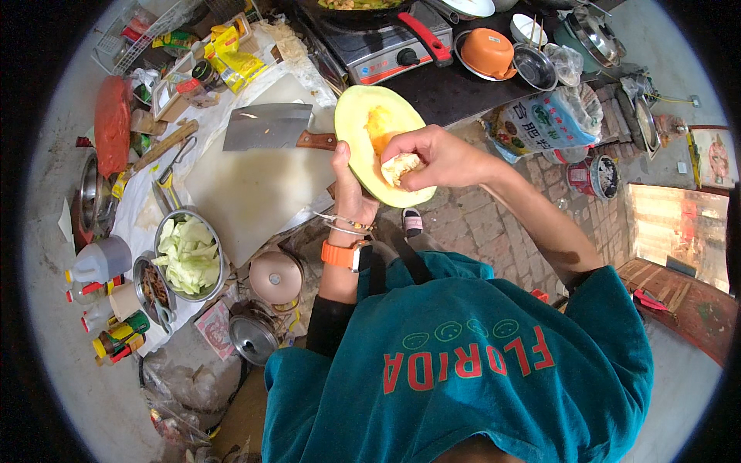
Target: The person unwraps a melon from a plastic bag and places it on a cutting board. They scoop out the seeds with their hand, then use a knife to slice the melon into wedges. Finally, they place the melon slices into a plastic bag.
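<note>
A halved melon or gourd (354, 124) with pale green flesh and an orange hollow is tilted up in front of me. My left hand (354, 194) holds it from below at its left side, thumb along the rim. At the lower part of the hollow, my right hand (446, 157) pinches a clump of pale seeds and pulp (400, 168) between thumb and fingers. Behind the melon, a cleaver (267, 127) with a wooden handle lies flat on a whitish cutting board (255, 191). The melon covers the handle's end.
A metal bowl of cut cabbage-like leaves (188, 254) stands left, beside scissors (167, 188) and a smaller bowl of dark strips (151, 283). A gas stove (388, 58) carries a red-handled pan (425, 37) at the back. Right of it sits an orange bowl (487, 53); a printed sack (538, 124) stands below.
</note>
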Motion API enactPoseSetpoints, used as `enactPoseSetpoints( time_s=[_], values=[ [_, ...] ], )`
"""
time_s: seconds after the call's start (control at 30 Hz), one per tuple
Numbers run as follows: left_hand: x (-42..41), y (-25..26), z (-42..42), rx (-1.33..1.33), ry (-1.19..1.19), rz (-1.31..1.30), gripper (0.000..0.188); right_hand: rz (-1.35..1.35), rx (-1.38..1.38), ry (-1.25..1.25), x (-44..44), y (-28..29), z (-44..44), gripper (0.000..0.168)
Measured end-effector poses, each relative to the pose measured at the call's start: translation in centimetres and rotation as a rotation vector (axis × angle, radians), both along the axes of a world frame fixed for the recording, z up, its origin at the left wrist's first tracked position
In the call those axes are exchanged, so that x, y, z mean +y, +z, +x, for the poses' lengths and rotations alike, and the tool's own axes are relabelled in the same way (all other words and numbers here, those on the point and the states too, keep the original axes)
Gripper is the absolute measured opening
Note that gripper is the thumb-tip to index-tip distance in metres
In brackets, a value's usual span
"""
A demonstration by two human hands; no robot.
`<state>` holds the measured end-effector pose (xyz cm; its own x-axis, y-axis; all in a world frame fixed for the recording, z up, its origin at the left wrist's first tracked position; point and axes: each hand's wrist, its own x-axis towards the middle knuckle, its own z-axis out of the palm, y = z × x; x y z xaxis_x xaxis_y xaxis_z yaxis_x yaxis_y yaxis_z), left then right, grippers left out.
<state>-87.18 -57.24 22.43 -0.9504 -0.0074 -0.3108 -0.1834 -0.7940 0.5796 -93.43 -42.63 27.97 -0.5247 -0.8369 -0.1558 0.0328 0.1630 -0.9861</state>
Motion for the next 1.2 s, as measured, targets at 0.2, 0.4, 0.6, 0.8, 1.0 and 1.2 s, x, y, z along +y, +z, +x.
enactPoseSetpoints(
  time_s=[0.2, 0.4, 0.6, 0.8, 1.0, 1.2],
  values=[
    [-1.1, -0.8, -0.2, 0.042, 0.065, -0.020, 0.075, -0.186, -0.336, -0.186, 0.8, 0.1, -0.9, 0.030],
    [-3.9, -1.0, 0.3, 0.087, 0.207, -0.156, 0.074, -0.092, -0.299, -0.343, 4.5, -1.1, -1.6, 0.027],
    [-7.4, -1.0, 1.1, 0.090, 0.327, -0.190, 0.075, 0.384, 0.143, -0.316, 5.2, -11.7, -1.7, 0.027],
    [-8.2, -0.7, 1.6, 0.090, 0.370, -0.264, 0.073, 0.628, 0.376, -0.160, 3.3, -21.3, -2.0, 0.040],
    [-6.7, 0.3, 2.0, -0.006, 0.339, -0.294, 0.074, 0.298, 0.147, -0.311, 5.3, -19.8, -1.5, 0.030],
    [-5.4, -1.6, 1.0, 0.118, 0.254, -0.234, 0.079, 0.006, -0.059, -0.475, 5.7, -7.7, -1.3, 0.028]
  ],
)
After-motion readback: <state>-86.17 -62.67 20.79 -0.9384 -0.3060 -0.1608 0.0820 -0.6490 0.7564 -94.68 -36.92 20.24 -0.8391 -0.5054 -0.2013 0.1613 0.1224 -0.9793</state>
